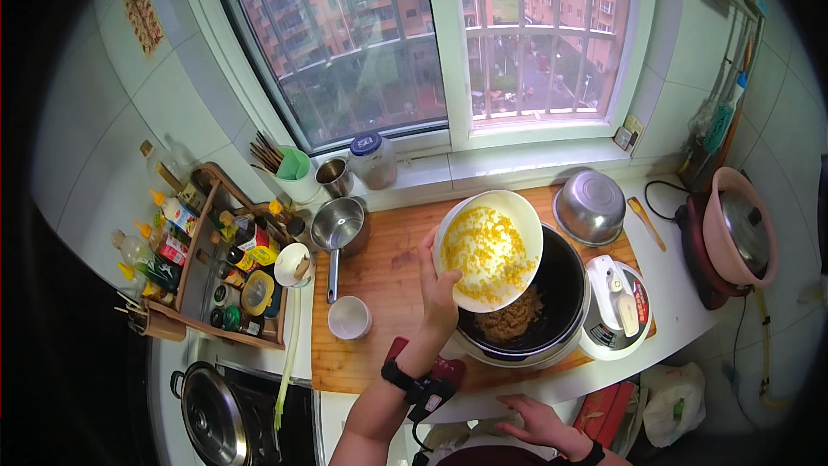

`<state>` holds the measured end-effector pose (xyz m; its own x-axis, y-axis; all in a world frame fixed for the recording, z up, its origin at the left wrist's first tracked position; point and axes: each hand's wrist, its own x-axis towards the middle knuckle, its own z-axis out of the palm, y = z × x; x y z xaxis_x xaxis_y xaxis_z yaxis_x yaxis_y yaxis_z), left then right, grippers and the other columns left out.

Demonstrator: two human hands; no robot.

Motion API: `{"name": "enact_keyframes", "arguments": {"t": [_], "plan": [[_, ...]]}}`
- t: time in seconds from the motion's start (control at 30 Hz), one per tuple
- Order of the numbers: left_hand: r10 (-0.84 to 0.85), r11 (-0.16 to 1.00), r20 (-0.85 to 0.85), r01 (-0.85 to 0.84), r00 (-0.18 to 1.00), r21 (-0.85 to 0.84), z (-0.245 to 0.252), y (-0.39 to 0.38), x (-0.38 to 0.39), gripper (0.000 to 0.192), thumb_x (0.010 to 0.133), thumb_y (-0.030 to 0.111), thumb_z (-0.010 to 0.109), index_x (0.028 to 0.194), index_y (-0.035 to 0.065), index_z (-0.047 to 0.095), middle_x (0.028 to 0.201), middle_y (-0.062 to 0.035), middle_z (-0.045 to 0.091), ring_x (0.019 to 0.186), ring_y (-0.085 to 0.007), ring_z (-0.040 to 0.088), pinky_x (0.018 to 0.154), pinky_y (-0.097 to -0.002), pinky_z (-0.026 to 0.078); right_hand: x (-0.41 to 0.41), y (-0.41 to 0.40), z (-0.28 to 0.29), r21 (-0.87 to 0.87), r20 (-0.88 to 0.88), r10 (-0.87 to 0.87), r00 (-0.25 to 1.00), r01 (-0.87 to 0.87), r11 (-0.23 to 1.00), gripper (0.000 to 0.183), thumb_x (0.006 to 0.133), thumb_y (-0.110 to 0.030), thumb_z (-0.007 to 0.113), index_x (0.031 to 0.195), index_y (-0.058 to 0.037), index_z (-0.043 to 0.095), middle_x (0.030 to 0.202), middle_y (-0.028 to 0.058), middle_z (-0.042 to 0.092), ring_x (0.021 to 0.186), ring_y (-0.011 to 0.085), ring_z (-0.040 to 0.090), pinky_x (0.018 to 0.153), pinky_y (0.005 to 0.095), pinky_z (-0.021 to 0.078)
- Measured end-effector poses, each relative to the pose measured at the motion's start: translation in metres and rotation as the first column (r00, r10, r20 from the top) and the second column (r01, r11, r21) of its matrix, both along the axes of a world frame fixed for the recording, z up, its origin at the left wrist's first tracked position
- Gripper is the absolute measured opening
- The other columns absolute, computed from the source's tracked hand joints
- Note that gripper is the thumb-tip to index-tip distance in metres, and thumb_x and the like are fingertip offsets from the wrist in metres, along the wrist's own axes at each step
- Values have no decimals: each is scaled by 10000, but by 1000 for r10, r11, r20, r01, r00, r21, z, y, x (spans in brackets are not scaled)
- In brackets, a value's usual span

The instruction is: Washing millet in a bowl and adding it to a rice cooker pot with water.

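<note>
My left hand (pixel 440 285) grips the rim of a white bowl (pixel 491 249), which is tilted over an electric cooker's dark inner pot (pixel 563 285). Small yellow grains (pixel 485 246) cling to the inside of the bowl. A brown, crumbly food (pixel 511 317) lies at the bottom of the pot, partly hidden by the bowl. Below the cooker, at the counter's front edge, my right hand (pixel 530 421) is held with its fingers apart and nothing in it. The cooker's white lid (pixel 618 310) lies just right of the pot.
On the wooden board (pixel 388 239) stand a small white bowl (pixel 349 318) and a steel saucepan (pixel 338 226). An upturned metal bowl (pixel 590 207) and a wooden spatula (pixel 647 223) are behind the lid. A bottle rack (pixel 194 259), a green onion (pixel 290 362) and a lidded pot (pixel 210 417) are at left; a pink basin (pixel 718 226) is at right.
</note>
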<state>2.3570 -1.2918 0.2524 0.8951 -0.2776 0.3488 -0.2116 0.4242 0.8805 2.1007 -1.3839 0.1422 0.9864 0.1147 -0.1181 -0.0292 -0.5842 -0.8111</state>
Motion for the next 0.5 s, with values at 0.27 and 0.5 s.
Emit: {"name": "enact_keyframes", "arguments": {"t": [0.27, 0.5], "plan": [[-48, 981, -249, -1, 967, -194, -11, 3, 5, 552, 715, 109, 448, 1247, -2, 351, 1223, -140, 411, 1185, -226, 389, 1017, -324, 285, 8, 3, -6, 5, 5, 25, 1000, -25, 1000, 487, 833, -366, 608, 1209, -76, 504, 1101, 179, 563, 1001, 350, 557, 848, 393, 466], [-194, 922, -601, -65, 775, -381, -1, 13, -1, 460, 797, 198, 452, 1223, 27, 421, 1179, -110, 498, 1127, -244, 476, 966, -357, 367, 16, 3, -7, -33, 29, 48, 998, -47, 998, 455, 833, -367, 605, 1185, -89, 528, 1073, 169, 580, 990, 345, 565, 842, 390, 469]]}}
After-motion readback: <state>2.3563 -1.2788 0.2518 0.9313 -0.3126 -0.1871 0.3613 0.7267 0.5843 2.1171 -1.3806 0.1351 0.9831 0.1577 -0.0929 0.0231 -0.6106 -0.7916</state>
